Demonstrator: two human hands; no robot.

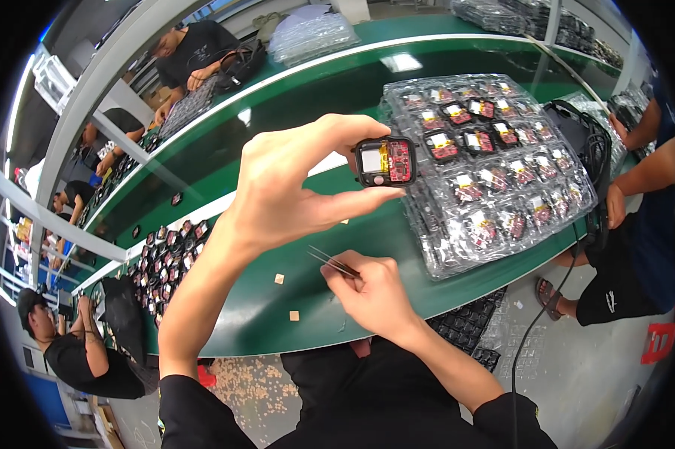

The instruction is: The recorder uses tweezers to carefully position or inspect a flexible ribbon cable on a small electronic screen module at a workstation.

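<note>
Between thumb and fingers, my left hand [285, 179] holds up a small black watch-like case [384, 162]. Its inside faces me, with a red circuit board, a silver-white block and yellow tape. Lower down, my right hand [371, 295] is closed around a pair of metal tweezers [331, 261], their tips pointing up and left over the green table [240, 322]. Two small tan squares [294, 316] lie on the table left of my right hand. To the right of the held case stands a stack of clear plastic trays [502, 161], the top one filled with similar cases.
A heap of similar cases [161, 262] lies at the left beside a dark bag [120, 310]. Behind the table's white edge runs a green conveyor belt [307, 93]. Black cables [588, 142] hang at the right, near a standing person. Other people work along the left.
</note>
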